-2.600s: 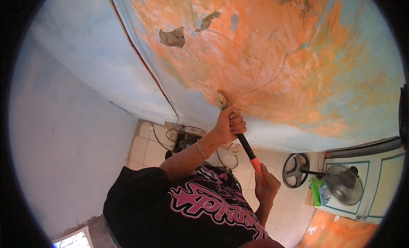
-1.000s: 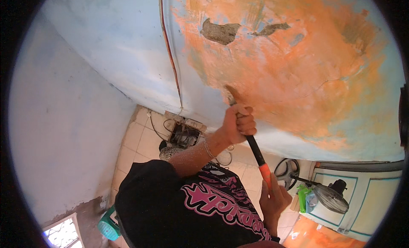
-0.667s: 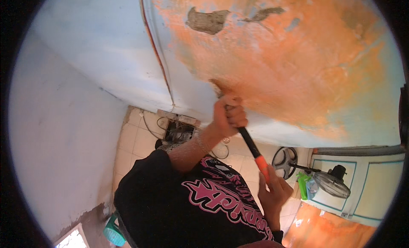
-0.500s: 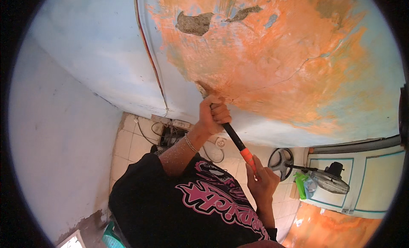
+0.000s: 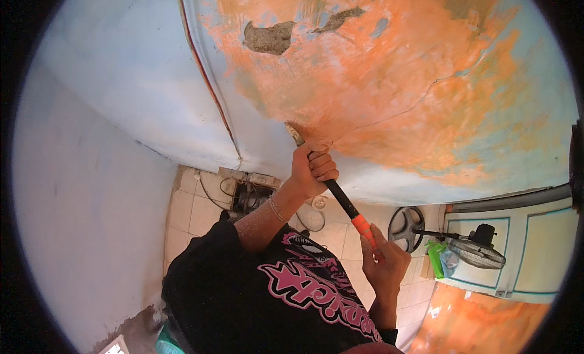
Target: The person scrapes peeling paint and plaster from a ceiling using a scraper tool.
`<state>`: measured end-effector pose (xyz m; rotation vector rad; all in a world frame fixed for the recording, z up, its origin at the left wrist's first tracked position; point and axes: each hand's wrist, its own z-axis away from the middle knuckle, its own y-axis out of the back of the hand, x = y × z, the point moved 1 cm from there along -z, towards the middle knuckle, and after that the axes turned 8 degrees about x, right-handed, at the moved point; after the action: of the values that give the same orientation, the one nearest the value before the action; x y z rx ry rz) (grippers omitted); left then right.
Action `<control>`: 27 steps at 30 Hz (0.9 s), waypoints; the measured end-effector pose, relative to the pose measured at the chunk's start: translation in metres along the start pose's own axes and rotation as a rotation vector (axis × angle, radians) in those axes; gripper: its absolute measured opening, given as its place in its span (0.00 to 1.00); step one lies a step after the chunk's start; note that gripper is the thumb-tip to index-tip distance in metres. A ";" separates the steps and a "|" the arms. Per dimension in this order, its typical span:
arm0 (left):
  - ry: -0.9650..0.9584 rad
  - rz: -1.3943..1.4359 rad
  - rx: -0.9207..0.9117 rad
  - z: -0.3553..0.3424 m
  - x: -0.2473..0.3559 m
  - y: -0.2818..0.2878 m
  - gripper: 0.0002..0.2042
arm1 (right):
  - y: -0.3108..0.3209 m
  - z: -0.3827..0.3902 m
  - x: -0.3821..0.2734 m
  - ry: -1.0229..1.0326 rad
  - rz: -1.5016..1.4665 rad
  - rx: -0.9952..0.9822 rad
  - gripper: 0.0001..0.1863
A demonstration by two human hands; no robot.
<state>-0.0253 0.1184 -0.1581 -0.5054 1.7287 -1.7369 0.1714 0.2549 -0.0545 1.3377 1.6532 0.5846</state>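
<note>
My left hand point(image 5: 312, 168) is wrapped round the black upper shaft of a long scraper point(image 5: 339, 196), close to its metal head point(image 5: 294, 132). The head rests at the lower left of an orange-smeared area point(image 5: 377, 98) on the pale blue wall point(image 5: 243, 135). My right hand point(image 5: 386, 256) grips the red-orange lower end of the shaft. Higher on the wall are bare patches of plaster point(image 5: 267, 37) and a long thin crack. A brown cable point(image 5: 213, 95) runs vertically left of the orange area.
On the tiled floor point(image 5: 182, 214) below lie tangled cords and a dark appliance point(image 5: 246, 196). A standing fan point(image 5: 477, 253), its round base point(image 5: 406, 229) and green bags point(image 5: 435, 259) are by the cream panelled door point(image 5: 541, 253). A pale side wall point(image 5: 85, 202) bounds the left.
Against the plaster patches, the scraper's head has shifted left since the oldest frame. Both hands keep their grip. The view itself has swung about slightly.
</note>
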 end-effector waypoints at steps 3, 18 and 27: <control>0.015 0.029 0.032 0.001 -0.009 -0.004 0.20 | 0.009 0.001 -0.003 0.009 0.052 -0.072 0.16; 0.045 0.064 0.040 0.006 -0.012 -0.006 0.19 | 0.018 0.002 -0.013 -0.011 0.093 -0.132 0.18; 0.002 0.078 0.081 0.007 0.004 0.004 0.20 | 0.005 -0.003 -0.014 -0.033 0.040 -0.209 0.15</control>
<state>-0.0232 0.1111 -0.1620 -0.3962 1.6502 -1.7441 0.1712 0.2439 -0.0439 1.2228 1.4973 0.7344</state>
